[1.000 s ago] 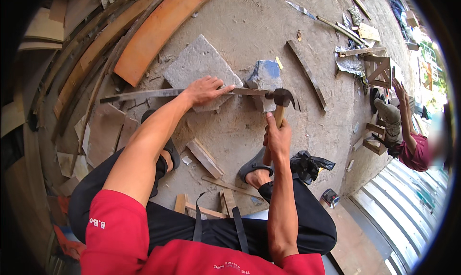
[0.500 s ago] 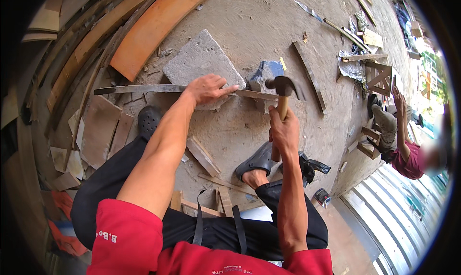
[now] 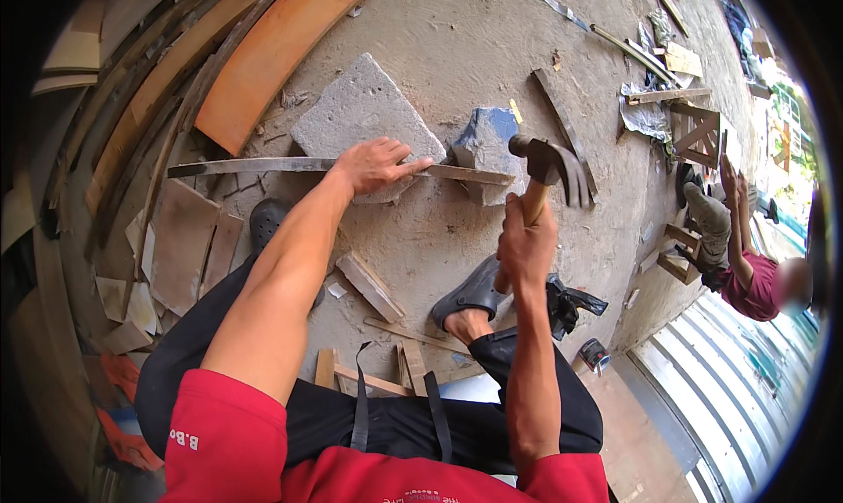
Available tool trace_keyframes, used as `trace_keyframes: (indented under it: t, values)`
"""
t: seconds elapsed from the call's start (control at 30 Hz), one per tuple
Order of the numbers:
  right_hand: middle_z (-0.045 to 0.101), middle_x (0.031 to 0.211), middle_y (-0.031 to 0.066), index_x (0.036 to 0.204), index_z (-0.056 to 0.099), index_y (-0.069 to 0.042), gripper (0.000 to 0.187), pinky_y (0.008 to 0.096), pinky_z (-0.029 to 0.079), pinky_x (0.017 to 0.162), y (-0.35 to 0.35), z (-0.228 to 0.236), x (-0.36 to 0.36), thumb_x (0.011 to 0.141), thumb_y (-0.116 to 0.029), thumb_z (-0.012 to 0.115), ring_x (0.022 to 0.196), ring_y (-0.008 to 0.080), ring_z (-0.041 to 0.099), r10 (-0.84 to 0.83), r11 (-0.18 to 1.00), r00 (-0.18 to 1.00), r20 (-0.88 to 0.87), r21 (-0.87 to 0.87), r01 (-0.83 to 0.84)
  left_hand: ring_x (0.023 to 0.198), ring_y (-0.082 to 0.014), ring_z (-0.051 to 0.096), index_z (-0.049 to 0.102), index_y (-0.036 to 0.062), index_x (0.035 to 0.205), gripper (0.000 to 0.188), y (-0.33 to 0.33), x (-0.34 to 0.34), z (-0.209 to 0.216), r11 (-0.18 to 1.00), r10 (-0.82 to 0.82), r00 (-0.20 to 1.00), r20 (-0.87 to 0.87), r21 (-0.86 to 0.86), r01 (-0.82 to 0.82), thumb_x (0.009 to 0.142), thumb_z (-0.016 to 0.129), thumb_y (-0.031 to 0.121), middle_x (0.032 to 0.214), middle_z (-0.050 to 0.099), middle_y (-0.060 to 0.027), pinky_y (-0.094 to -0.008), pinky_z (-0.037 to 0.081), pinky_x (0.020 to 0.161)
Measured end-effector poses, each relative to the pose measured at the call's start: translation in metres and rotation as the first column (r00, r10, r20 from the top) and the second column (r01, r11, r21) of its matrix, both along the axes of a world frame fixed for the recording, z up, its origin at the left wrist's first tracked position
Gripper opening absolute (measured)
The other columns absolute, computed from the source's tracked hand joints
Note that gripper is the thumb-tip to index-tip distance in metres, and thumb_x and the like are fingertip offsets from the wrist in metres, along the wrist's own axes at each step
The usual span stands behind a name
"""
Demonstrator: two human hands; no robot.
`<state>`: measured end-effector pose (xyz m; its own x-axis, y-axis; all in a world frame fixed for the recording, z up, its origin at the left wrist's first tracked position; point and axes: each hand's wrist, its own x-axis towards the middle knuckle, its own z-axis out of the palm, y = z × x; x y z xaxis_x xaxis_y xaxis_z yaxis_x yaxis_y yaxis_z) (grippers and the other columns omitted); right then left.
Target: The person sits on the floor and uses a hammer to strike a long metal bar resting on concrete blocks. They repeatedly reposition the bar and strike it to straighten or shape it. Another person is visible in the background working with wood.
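My left hand [image 3: 379,164] is closed over a long, thin wooden strip [image 3: 263,165], pressing it against a pale concrete block [image 3: 373,99]. The strip's right end reaches over a smaller broken block with a blue patch [image 3: 487,139]. In my right hand [image 3: 529,240] is a claw hammer [image 3: 546,159] with a dark metal head and a wooden handle. The hammer head hangs just to the right of the strip's end, apart from it, its claw pointing right.
Curved orange board [image 3: 277,55] and stacked planks [image 3: 132,143] lie at left. A short wood offcut [image 3: 371,285] lies between my feet. A dark bar [image 3: 566,134] is beyond the hammer; a black plastic bag [image 3: 571,305] sits beside my right shoe. Another person [image 3: 746,279] works at far right.
The hammer and my right hand have moved right, away from the strip's end, and the hammer head has turned. My left hand and the strip keep nearly the same place.
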<state>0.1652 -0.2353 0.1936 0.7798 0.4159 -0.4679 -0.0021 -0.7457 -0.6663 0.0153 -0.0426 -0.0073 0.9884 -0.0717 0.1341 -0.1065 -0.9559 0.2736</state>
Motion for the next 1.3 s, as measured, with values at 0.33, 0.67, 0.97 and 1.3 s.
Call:
trace_keyframes:
  t: [0.33,0.67,0.97,1.3]
  values:
    - [0.063,0.077,0.0255,0.105,0.057,0.001,0.024,0.0422,0.049,0.063,-0.008,-0.018,-0.01,0.094,-0.02,0.059,0.07,0.0383,0.066,0.093,0.994,0.992,0.086,-0.059,-0.088,0.084,-0.0207,0.056,0.045,0.0277,0.146,0.058,0.001,-0.001,-0.002,0.998,0.02,0.996,0.091,-0.069,-0.013,0.091,0.054,0.015,0.089,0.051,-0.004,-0.032,0.05,0.08]
    - [0.065,0.078,0.0255,0.103,0.058,0.001,0.026,0.0433,0.05,0.066,-0.029,-0.043,-0.02,0.096,-0.024,0.06,0.072,0.0352,0.068,0.096,0.991,0.986,0.136,-0.102,-0.082,0.078,-0.0202,0.054,0.05,0.0247,0.143,0.058,0.002,0.002,-0.004,0.997,0.008,0.988,0.157,-0.075,0.004,0.087,0.06,0.018,0.082,0.046,-0.0038,-0.0323,0.049,0.074]
    - [0.068,0.098,0.0271,0.113,0.061,0.002,0.029,0.0404,0.051,0.083,-0.056,-0.073,-0.041,0.092,-0.018,0.061,0.098,0.0346,0.07,0.013,0.997,0.998,0.056,-0.075,-0.009,0.079,-0.0222,0.055,0.051,0.023,0.142,0.057,0.011,0.01,0.0,0.996,0.009,0.986,0.164,-0.086,0.005,0.087,0.064,0.021,0.086,0.049,-0.0042,-0.0338,0.05,0.076]
    - [0.059,0.069,0.0114,0.103,0.059,0.0,0.026,0.0347,0.047,0.056,-0.07,-0.101,-0.037,0.093,-0.024,0.062,0.06,0.0218,0.06,-0.078,0.984,0.995,0.054,-0.157,0.085,0.071,-0.0219,0.054,0.048,0.0249,0.144,0.057,-0.004,0.007,-0.005,0.999,-0.008,0.986,0.164,-0.051,0.017,0.089,0.061,0.017,0.081,0.047,-0.0049,-0.0335,0.05,0.063]
